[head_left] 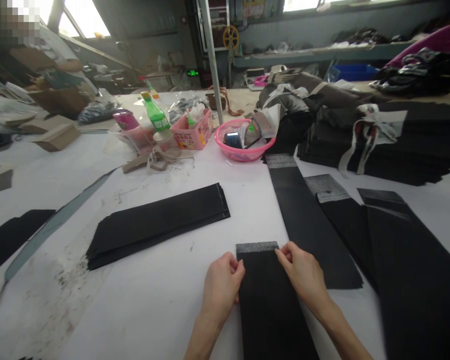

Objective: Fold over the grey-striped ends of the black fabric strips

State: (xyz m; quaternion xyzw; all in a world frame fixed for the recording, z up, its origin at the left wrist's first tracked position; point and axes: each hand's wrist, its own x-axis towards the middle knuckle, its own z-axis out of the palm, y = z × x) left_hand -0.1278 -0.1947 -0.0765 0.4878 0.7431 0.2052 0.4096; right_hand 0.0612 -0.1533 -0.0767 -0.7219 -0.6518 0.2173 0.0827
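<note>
A long black fabric panel (270, 305) with a grey strip across its far end lies flat on the white table in front of me. My left hand (225, 280) pinches its left edge a little below the strip. At the top right corner my right hand (302, 270) has thumb and forefinger closed on the edge. To the left rests a stack of black panels (157, 220). Right of my right hand lies another black panel (307, 215) with a grey end, and farther right are more black pieces (416, 250).
A pink basin (243, 154) holding a phone stands at the back, beside a pink box (190, 137) and a green bottle (155, 112). Tied black bundles (416, 135) sit at back right. A metal pole (212, 60) rises behind the basin. A person (62, 55) is at far left.
</note>
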